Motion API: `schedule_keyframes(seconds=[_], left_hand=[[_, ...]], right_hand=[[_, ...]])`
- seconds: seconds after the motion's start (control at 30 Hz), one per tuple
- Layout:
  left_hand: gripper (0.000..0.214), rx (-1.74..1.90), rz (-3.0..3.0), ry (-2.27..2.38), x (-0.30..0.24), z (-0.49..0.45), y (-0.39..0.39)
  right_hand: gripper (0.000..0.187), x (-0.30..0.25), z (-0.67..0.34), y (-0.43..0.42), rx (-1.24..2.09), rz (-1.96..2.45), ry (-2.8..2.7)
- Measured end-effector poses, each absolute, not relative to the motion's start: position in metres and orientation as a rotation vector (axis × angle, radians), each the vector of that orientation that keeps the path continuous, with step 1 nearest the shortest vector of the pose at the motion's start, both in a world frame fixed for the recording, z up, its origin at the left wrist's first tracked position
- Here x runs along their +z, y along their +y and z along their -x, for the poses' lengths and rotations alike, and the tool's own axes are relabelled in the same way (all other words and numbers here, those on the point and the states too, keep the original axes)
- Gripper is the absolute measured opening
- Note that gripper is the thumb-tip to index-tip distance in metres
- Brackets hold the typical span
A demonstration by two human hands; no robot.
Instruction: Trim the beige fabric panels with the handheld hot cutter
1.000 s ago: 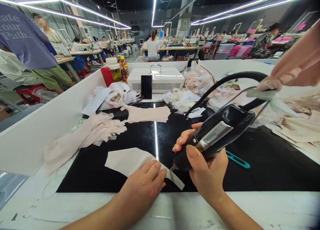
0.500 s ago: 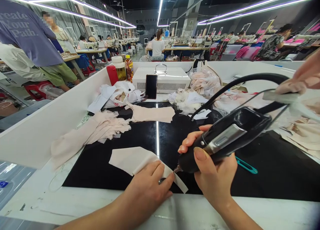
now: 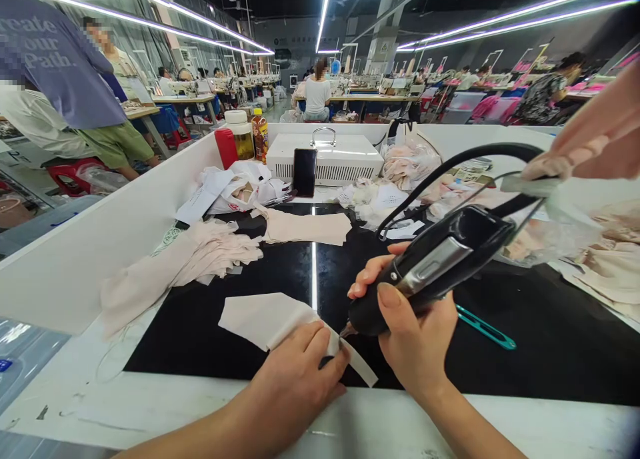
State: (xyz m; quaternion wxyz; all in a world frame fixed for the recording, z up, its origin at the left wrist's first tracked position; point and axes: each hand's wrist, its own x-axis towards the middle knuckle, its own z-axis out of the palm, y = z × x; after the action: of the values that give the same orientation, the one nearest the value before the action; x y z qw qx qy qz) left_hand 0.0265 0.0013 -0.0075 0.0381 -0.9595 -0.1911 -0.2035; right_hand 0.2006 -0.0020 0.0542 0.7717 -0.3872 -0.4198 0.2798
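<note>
My right hand (image 3: 417, 342) is wrapped round a black corded hand tool (image 3: 440, 262), its pointed tip resting on a pale pink fabric piece (image 3: 265, 319) on the black work mat (image 3: 525, 339). My left hand (image 3: 295, 376) lies on that fabric right beside the tip, fingers pressed down and slightly curled, pinning the cloth. The tool's black cable (image 3: 465, 159) arcs up and to the right.
Another person's hand (image 3: 595, 139) reaches in at the upper right, holding a clear plastic bag (image 3: 550, 219). A teal tool (image 3: 485, 329) lies right of my hand. Pink fabric piles (image 3: 200, 256) sit left; a white box (image 3: 330, 156), phone (image 3: 305, 172) and bottles stand behind. White walls border the bench.
The tool's tip has edged left along the fabric toward my left fingers. The other person's hand at the upper right has shifted with the bag. My view moved slightly.
</note>
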Motion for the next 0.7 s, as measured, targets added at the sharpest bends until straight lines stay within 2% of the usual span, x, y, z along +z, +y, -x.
schedule_keyframes(seconds=[0.17, 0.7], left_hand=[[0.049, -0.654, 2.975, -0.592, -0.009, -0.026, 0.002], [0.037, -0.744, 2.893, -0.582, -0.022, -0.025, 0.000]], right_hand=[[0.032, 0.056, -0.199, 0.000, 0.608, 0.843, -0.907], [0.035, 0.060, -0.193, 0.014, 0.636, 0.787, -0.874]])
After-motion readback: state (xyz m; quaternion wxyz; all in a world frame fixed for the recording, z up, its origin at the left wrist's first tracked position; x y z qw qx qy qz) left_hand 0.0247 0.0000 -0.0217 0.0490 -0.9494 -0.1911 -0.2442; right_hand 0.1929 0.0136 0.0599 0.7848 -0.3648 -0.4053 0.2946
